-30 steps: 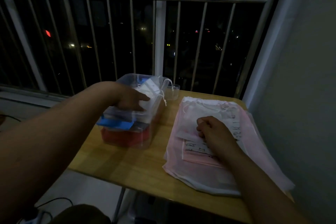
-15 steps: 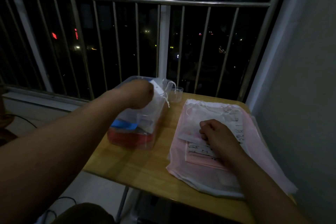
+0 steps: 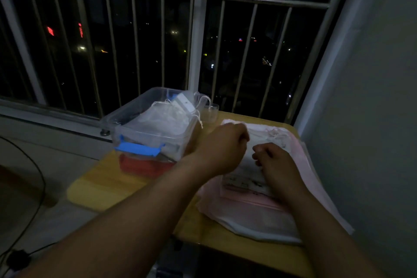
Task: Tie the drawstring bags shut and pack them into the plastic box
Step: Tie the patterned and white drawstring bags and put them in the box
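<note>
the left hand had come out of the clear plastic box with the blue latch, where white drawstring bags lay packed, and crossed to the stack of pink and white drawstring bags on the yellow wooden tabletop, beside the right hand. both hands were curled over the top bag; whether either pinched it could not be told. the next bag was likely being started.

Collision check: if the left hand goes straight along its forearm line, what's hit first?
Probably the top drawstring bag on the pile, right beyond the left hand. Depth is unclear in this dim light.
</note>
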